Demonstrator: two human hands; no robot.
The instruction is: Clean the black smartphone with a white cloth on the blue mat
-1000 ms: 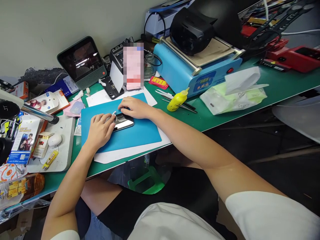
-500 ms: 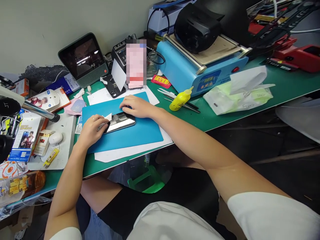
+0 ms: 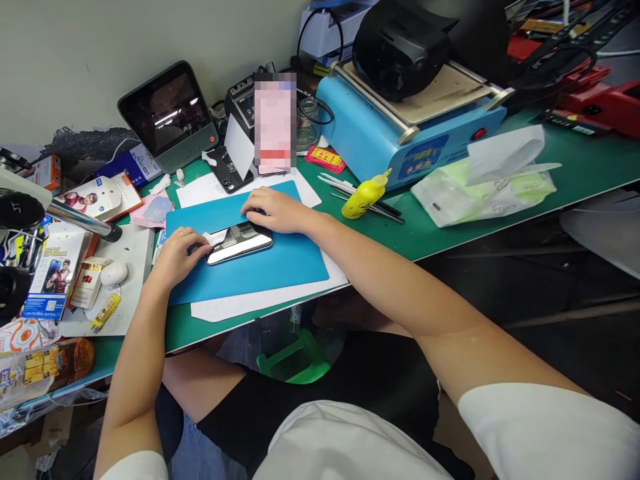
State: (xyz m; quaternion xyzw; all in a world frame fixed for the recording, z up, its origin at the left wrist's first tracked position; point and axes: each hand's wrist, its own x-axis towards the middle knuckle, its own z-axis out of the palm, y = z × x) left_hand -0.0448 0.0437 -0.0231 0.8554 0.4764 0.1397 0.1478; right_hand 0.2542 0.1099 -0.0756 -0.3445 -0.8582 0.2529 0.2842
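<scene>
A smartphone (image 3: 243, 247) with a glossy, reflective face lies flat on the blue mat (image 3: 280, 273). My left hand (image 3: 177, 257) is at the phone's left end, its thumb and fingers pinched on a small white tissue (image 3: 216, 237) that reaches over the phone's upper left part. Curled along the far edge, toward the right end, my right hand (image 3: 273, 212) holds the phone against the mat. Its fingertips are partly hidden behind the thumb.
White paper (image 3: 250, 303) sticks out under the mat. To the right are a yellow bottle (image 3: 365, 197), thin tools (image 3: 393, 213), a tissue pack (image 3: 485, 197) and a blue machine (image 3: 370, 140). Boxes (image 3: 55, 267) crowd the left; a propped phone (image 3: 275, 127) stands behind.
My left hand has drawn back slightly to the left, and the tissue now lies lower across the phone's left end. My right hand stays in place. The view has shifted a little.
</scene>
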